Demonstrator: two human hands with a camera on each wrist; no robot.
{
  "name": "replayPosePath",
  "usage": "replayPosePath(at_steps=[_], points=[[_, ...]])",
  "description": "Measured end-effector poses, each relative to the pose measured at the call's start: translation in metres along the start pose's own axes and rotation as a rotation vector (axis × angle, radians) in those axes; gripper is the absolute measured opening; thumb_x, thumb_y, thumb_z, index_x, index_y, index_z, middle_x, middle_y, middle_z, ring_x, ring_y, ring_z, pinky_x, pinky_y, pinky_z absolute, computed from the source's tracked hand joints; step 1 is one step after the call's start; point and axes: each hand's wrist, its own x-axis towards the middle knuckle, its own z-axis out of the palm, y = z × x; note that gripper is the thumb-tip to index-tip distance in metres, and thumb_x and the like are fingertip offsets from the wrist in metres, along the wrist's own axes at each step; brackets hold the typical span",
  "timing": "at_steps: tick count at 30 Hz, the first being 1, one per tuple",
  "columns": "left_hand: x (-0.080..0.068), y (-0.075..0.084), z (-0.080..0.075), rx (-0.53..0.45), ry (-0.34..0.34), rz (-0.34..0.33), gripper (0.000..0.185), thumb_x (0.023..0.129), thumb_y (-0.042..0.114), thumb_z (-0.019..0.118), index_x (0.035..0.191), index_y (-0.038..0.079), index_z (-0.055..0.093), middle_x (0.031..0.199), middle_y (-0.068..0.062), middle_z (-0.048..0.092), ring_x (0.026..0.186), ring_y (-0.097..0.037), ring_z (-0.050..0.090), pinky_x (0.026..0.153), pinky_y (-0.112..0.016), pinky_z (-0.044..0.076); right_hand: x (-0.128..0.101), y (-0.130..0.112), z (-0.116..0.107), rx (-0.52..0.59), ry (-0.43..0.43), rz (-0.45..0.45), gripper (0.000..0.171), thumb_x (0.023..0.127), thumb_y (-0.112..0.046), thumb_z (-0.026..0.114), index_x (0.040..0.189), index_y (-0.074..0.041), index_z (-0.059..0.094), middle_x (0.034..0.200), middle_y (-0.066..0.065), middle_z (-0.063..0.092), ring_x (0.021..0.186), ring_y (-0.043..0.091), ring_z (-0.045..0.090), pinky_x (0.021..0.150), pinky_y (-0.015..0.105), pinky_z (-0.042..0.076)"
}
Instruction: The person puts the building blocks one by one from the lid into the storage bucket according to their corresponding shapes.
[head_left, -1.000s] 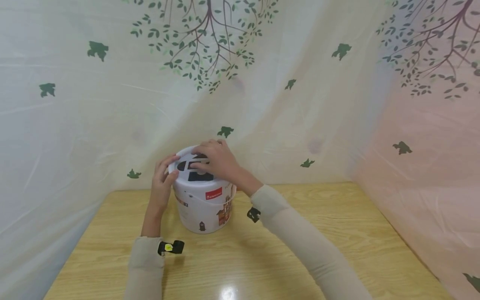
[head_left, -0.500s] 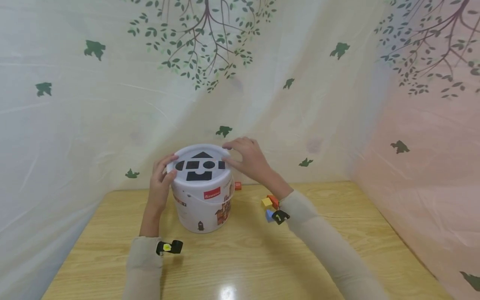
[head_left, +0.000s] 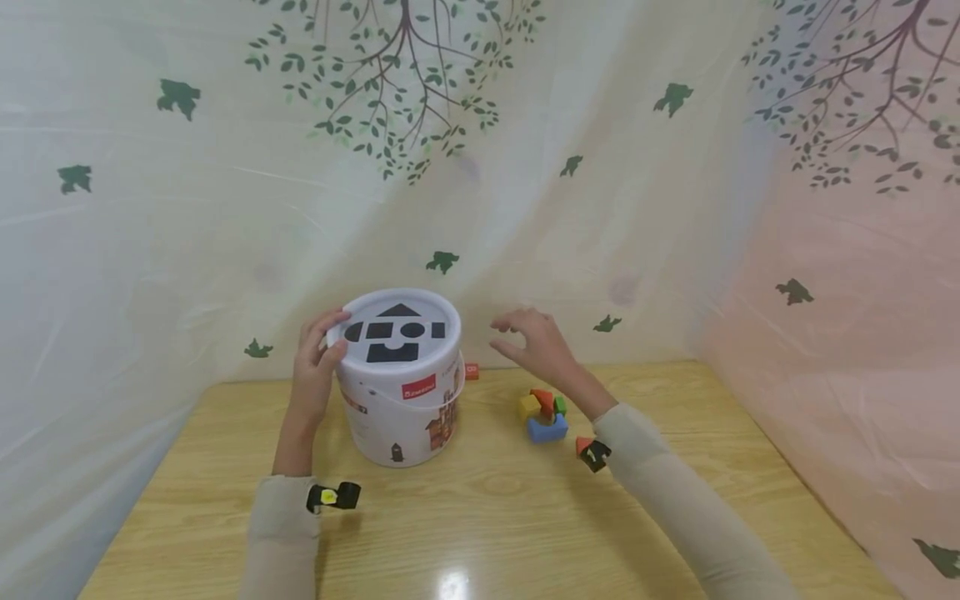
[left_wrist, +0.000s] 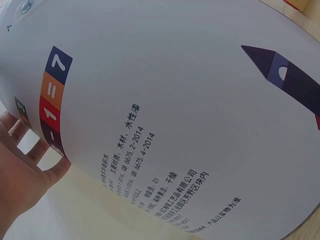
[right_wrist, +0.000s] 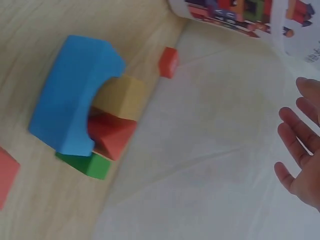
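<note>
Right hand (head_left: 536, 346) is off the shape-sorter bucket (head_left: 397, 392) now; a second ago it lay on the lid (head_left: 393, 329), half a second ago it was at the lid's right rim. It hovers in the air to the right of the bucket, above the loose wooden blocks, fingers spread and relaxed, holding nothing. Right wrist view confirms the open fingers (right_wrist: 295, 135) with nothing between them.

Left hand (head_left: 315, 367) has not moved: it grips the bucket's left side near the top, thumb up on the lid edge, fingers wrapped round the wall. Left wrist view shows only the white bucket wall (left_wrist: 190, 100) filling the frame and fingers (left_wrist: 30, 150) round its edge.

Bucket stands upright on the wooden table (head_left: 487, 517), left of centre, lid on, with its black shape cut-outs all visible now that the hand is gone.

With the arm out of the way, the block cluster shows: blue arch block (head_left: 546, 428), yellow block (head_left: 529, 406), red block (head_left: 542, 398), green block (head_left: 559, 405), touching one another, right of the bucket. One small red block (head_left: 471, 371) lies just behind the bucket, another red block (head_left: 582, 445) near the right sleeve.

Judged from this: the lid work looks finished or paused, and the free hand is nearest the blocks.
</note>
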Motion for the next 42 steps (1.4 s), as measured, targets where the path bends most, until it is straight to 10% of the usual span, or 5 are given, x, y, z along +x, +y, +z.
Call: replayPosePath(at_steps=[18,42], points=[[0.0,0.0,-0.001,0.005,-0.003,-0.004,0.047,0.102,0.027,0.048,0.147,0.015,0.052,0.16,-0.003,0.032,0.15,-0.026,0.026,0.123,-0.064,0.021,-0.001,0.027,0.071,0.179,-0.268,0.182,0.041,0.09,-0.016,0.076,0.126,0.0,0.067,0.128,0.018,0.068,0.118,0.039,0.062,0.103,0.053,0.051],[0.0,-0.001,-0.001,-0.002,0.0,0.003,0.047,0.101,0.026,0.05,0.146,0.012,0.053,0.159,-0.004,0.033,0.15,-0.027,0.027,0.124,-0.063,0.021,0.006,0.028,0.102,0.013,-0.375,0.213,0.022,0.087,-0.009,0.077,0.108,-0.013,0.073,0.11,0.01,0.071,0.107,0.03,0.062,0.098,0.062,0.047]])
